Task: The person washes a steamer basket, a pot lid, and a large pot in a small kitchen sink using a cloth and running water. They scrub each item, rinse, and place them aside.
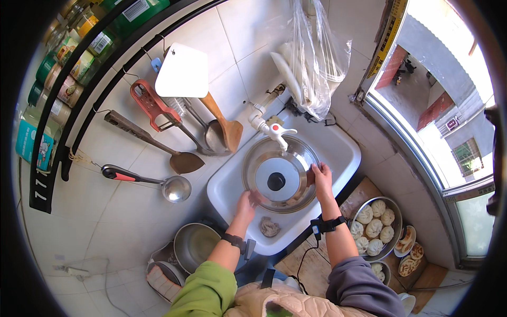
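Note:
A round metal pot lid [253, 168] with a pale centre and a black knob [276, 181] lies over the white sink basin [222, 198]. My left hand [246, 205] grips its near-left rim. On the right rim, my right hand [321, 180] has its fingers curled around the edge. Above the lid's far part, a white plastic tap [273, 130] with a red dot points its spout downward; no stream of water can be made out. A crumpled wet cloth [269, 226] rests in the basin, close to my left hand. What lies beneath the lid is hidden.
Left on the tiled wall hang a ladle [176, 189], a metal turner [186, 162] and a wooden spatula [231, 128]. Plastic bags [313, 67] hang behind the sink. A pot [197, 246] stands lower left. Steamed buns fill a metal pan [399, 214] at right, beside flatbreads [410, 259].

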`<state>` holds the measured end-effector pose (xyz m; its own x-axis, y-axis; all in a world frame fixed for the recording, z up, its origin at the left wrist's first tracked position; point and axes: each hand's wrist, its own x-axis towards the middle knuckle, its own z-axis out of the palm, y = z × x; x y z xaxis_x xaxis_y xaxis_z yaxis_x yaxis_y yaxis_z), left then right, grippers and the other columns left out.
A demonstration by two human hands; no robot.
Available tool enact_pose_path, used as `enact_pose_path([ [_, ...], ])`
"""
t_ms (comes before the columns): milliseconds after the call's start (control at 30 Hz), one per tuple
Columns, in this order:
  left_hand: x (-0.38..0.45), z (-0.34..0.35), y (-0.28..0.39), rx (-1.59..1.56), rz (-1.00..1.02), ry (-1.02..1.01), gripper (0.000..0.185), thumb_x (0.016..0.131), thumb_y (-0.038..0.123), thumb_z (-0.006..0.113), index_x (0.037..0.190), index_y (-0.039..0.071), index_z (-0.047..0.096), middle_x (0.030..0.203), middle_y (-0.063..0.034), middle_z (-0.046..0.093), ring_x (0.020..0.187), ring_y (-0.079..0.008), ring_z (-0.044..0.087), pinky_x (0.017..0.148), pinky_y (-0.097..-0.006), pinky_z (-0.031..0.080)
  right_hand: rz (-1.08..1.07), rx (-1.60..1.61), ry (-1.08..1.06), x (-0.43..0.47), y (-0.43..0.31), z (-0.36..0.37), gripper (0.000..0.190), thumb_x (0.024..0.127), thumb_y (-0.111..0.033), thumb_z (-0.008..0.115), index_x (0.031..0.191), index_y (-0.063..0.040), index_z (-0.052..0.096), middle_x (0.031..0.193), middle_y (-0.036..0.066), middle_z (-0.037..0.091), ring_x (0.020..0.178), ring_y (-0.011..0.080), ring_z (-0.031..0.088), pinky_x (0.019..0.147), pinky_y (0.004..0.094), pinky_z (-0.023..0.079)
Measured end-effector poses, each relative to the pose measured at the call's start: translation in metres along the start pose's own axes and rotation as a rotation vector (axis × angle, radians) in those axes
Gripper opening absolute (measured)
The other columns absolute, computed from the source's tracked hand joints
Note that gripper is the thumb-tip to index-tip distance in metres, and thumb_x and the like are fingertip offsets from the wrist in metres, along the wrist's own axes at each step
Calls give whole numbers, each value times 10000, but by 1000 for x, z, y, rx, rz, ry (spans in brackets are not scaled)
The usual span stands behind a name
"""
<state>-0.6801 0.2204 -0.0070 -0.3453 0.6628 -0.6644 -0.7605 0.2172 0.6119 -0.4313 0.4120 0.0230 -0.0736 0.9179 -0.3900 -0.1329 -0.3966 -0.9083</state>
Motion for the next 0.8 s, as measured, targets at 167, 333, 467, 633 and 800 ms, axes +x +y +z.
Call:
enact_pose_path([
  [167,-1,18,19,-111,113,68,201,1032,314,575,1082,127,626,994,-29,661,964,-200,623,881,-398,479,51,22,-46,2,7,-3,442,1025,-236,626,1357,39,524,1089,99,680,926,173,636,823,297,506],
  [333,-20,32,50,-82,204,-71,362,1053,460,569,1095,106,631,949,-10,649,903,-164,614,814,-313,473,110,-60,-180,11,20,-3,523,1053,-412,551,1406,-29,503,1221,131,639,1102,219,598,927,379,488],
  [467,-21,36,52,-59,315,32,479,1069,536,499,1144,83,634,933,0,633,894,-162,576,891,-318,441,347,-147,-140,1,10,-6,793,999,-665,502,1560,-121,368,1543,192,419,1426,354,378,1042,555,441],
  [633,6,8,37,7,290,-56,473,1090,519,457,1083,87,651,971,6,614,950,-157,542,935,-323,409,479,221,-308,-9,-19,-8,909,929,-797,479,1605,-231,256,1613,252,240,1421,510,309,1037,669,413],
  [800,1,9,25,-57,283,-166,292,1070,335,531,1096,65,637,1028,-7,620,1028,-158,553,964,-333,415,504,383,-250,-10,-41,-24,849,930,-688,611,1564,-205,319,1469,231,408,1253,417,493,974,672,447],
])
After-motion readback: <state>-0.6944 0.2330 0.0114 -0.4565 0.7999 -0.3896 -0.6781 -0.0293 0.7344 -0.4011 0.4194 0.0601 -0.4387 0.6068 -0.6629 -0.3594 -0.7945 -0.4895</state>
